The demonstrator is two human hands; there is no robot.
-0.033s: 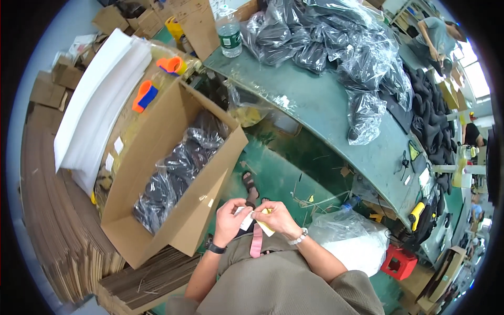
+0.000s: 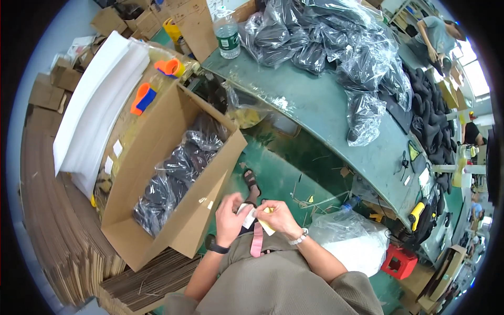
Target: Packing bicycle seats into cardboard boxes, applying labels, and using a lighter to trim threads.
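In front of my waist, my left hand pinches a small white sticker, its fingertips slightly blurred. Close beside it, my right hand is closed on a yellow-and-white slip of paper, which looks like sticker backing. The two pieces nearly meet between my fingers; whether they are still joined I cannot tell. To the left of my hands stands an open cardboard box holding black items in clear plastic bags.
A green table carries bagged dark goods and a water bottle. Two orange-and-blue tape dispensers lie beside white foam sheets. Stacked flat cardboard is at left, a red stool at right. A co-worker bends at far right.
My left hand has moved slightly up and its fingers have opened a little and blurred. More of the white sticker shows between my hands. The right hand has barely moved.
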